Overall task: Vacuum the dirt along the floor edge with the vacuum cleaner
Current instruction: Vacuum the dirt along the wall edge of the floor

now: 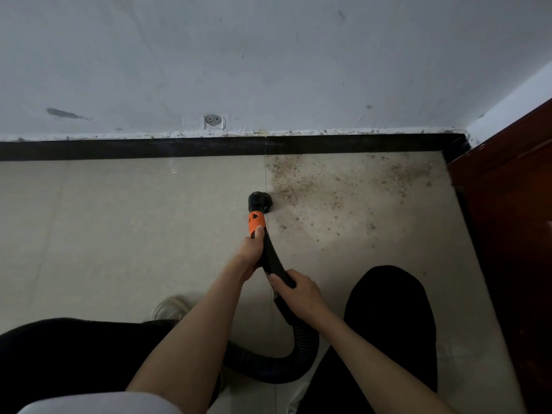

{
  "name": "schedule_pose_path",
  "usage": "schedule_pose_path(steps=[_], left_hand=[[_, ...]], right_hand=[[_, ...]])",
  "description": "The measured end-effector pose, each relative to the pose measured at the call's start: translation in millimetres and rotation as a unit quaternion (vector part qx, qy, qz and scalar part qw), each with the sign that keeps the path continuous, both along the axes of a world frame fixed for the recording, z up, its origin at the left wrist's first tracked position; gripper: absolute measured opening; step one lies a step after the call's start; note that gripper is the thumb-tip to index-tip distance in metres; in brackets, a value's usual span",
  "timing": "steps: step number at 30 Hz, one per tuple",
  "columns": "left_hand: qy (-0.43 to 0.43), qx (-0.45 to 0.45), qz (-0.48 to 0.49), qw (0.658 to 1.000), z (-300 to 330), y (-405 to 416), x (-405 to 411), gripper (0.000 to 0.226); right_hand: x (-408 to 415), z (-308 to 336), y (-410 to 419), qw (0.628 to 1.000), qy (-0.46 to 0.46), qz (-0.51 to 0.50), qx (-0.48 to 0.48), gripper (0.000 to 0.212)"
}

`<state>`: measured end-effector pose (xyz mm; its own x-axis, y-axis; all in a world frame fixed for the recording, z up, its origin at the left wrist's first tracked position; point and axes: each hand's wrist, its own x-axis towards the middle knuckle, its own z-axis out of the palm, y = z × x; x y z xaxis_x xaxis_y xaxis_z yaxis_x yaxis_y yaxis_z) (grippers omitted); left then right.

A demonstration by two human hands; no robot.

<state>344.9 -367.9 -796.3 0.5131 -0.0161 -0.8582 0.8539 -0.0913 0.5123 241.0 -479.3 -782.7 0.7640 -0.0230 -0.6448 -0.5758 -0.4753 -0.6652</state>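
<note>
A black vacuum nozzle [259, 201] with an orange collar [256, 221] rests on the beige tile floor, at the left edge of a patch of brown dirt [334, 186]. The dirt spreads right toward the corner, along the black skirting [209, 147]. My left hand [250, 249] grips the black wand just behind the orange collar. My right hand [298, 289] grips the wand lower down, where it meets the ribbed black hose [286, 363]. The hose curls down and left between my legs.
A grey-white wall [268, 70] with a small round fitting [212, 120] rises behind the skirting. A dark red-brown wooden panel [513, 219] closes off the right side. My black-trousered knees [391, 324] flank the hose. The left tiles look free of dirt.
</note>
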Motion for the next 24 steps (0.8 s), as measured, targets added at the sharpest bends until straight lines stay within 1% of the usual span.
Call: schedule_pose_path(steps=[4, 8, 11, 14, 17, 19, 21, 23, 24], left_hand=[[0.01, 0.0, 0.048, 0.999, 2, 22, -8, 0.054], [0.017, 0.008, 0.049, 0.999, 4, 34, -29, 0.051], [0.016, 0.007, 0.021, 1.0, 5, 29, -43, 0.051], [0.011, 0.004, -0.037, 0.999, 9, 18, -52, 0.054], [0.007, -0.017, -0.086, 0.996, 15, 7, -54, 0.055], [0.001, -0.017, -0.109, 0.994, 17, 1, -54, 0.055], [-0.005, -0.008, -0.123, 0.992, 17, -1, -54, 0.054], [-0.01, -0.006, -0.108, 0.994, 15, 2, -57, 0.057], [-0.01, -0.006, -0.091, 0.996, 13, 5, -59, 0.058]], right_hand=[[6, 2, 9, 0.998, 0.015, 0.06, 0.015, 0.033], [-10, 1, 14, 0.996, 0.021, 0.082, 0.033, 0.031], [-24, -3, 11, 0.996, 0.044, 0.061, 0.054, 0.029], [-33, -5, 3, 0.993, 0.083, 0.035, 0.079, 0.029], [-39, -6, -1, 0.986, 0.106, -0.018, 0.13, 0.03], [-42, -6, 2, 0.983, 0.092, -0.049, 0.148, 0.029], [-42, -8, 6, 0.99, 0.06, -0.05, 0.121, 0.029], [-40, -7, 8, 0.993, 0.051, -0.034, 0.102, 0.028], [-39, -6, 8, 0.992, 0.059, -0.026, 0.111, 0.028]])
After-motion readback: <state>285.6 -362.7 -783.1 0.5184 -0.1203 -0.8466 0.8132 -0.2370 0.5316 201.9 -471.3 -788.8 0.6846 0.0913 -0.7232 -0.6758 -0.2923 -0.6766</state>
